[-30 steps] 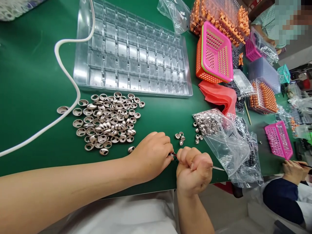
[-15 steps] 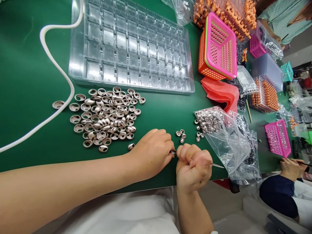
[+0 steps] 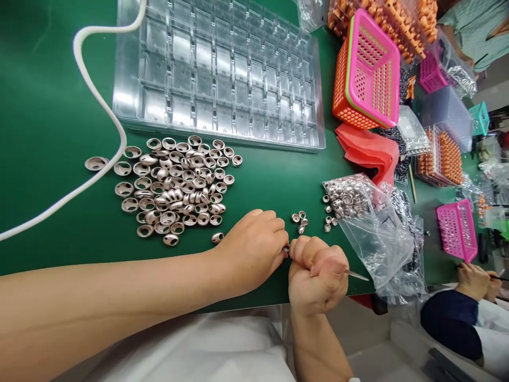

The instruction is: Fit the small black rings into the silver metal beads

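My left hand (image 3: pixel 254 252) is closed, its fingertips pinching a small metal ring piece (image 3: pixel 285 248) just above the table's front edge. Right beside it, my right hand (image 3: pixel 318 273) makes a fist around a thin pointed tool (image 3: pixel 357 275), whose tapered end sticks out to the right. The fingertips of both hands nearly meet at the ring piece, which they mostly hide. To the left lies a pile of silvery oval ring pieces (image 3: pixel 175 185), with a single one (image 3: pixel 217 237) near my left wrist. Several smaller rings (image 3: pixel 301 222) lie just beyond my right hand.
Behind the pile lies a clear compartment tray (image 3: pixel 222 69); a white cable (image 3: pixel 89 90) curves at left. To the right are stacked baskets (image 3: pixel 345 101), red cloth (image 3: pixel 368 148) and an open plastic bag (image 3: pixel 369 239) of small rings. A person's hands (image 3: pixel 475 278) are at far right.
The view has shifted slightly, so most things on the table appear a little further right. Both hands keep nearly the same closed pose around the ring piece and tool.
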Action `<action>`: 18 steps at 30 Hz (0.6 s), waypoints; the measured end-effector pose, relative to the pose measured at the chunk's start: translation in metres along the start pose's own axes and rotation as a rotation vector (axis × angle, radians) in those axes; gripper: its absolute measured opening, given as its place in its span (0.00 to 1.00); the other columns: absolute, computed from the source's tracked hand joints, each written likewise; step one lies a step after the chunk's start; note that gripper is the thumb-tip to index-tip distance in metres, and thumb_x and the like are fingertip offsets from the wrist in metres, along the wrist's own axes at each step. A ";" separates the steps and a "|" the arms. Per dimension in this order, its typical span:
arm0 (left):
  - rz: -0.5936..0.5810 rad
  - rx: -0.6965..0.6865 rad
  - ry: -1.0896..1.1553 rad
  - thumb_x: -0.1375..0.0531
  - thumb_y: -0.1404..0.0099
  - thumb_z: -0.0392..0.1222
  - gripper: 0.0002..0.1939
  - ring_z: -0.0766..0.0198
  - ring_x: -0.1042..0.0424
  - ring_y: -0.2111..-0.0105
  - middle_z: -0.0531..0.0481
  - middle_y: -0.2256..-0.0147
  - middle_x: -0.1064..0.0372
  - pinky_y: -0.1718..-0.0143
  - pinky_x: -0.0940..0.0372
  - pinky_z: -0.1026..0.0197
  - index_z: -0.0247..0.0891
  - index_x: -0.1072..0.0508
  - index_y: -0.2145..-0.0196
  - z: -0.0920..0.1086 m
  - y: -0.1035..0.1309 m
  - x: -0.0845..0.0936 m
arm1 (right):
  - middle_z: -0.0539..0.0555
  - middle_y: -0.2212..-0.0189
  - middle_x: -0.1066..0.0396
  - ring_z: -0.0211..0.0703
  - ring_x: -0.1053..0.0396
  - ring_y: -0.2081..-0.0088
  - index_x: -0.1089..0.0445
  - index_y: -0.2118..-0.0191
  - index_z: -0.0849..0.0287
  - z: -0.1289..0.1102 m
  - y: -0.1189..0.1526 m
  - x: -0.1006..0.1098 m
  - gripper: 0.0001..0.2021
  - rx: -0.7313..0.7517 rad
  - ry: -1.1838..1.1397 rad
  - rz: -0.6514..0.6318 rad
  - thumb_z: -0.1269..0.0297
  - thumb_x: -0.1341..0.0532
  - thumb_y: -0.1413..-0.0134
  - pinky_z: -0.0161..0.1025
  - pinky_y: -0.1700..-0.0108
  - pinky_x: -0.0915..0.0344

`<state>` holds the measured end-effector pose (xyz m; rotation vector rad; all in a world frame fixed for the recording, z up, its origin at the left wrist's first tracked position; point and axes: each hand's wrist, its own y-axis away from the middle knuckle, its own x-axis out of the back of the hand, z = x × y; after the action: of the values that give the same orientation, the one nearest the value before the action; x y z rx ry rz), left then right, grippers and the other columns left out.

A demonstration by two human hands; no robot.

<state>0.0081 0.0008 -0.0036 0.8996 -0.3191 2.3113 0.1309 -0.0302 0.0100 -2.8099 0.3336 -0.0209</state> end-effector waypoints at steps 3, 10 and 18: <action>0.025 -0.005 0.005 0.36 0.33 0.35 0.05 0.58 0.35 0.65 0.50 0.69 0.29 0.63 0.45 0.54 0.36 0.22 0.68 0.000 0.000 -0.001 | 0.42 0.80 0.58 0.31 0.56 0.82 0.52 0.77 0.55 0.000 -0.001 0.001 0.22 -0.025 -0.017 -0.001 0.59 0.53 0.28 0.33 0.79 0.52; 0.051 -0.015 -0.004 0.37 0.34 0.33 0.09 0.60 0.36 0.67 0.51 0.71 0.30 0.65 0.46 0.54 0.36 0.25 0.73 0.000 0.000 0.000 | 0.43 0.80 0.57 0.33 0.53 0.81 0.49 0.76 0.55 0.005 0.001 0.002 0.20 -0.004 -0.027 -0.071 0.61 0.50 0.29 0.35 0.78 0.52; -0.042 0.032 -0.005 0.36 0.32 0.37 0.04 0.57 0.33 0.62 0.50 0.66 0.27 0.60 0.43 0.53 0.36 0.21 0.64 0.001 -0.001 0.002 | 0.43 0.80 0.58 0.32 0.56 0.81 0.50 0.76 0.56 0.006 0.001 0.009 0.21 -0.005 -0.140 0.076 0.61 0.54 0.27 0.33 0.78 0.53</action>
<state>0.0079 0.0023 -0.0016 0.9192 -0.2633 2.2819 0.1399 -0.0314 0.0037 -2.7819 0.4068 0.1929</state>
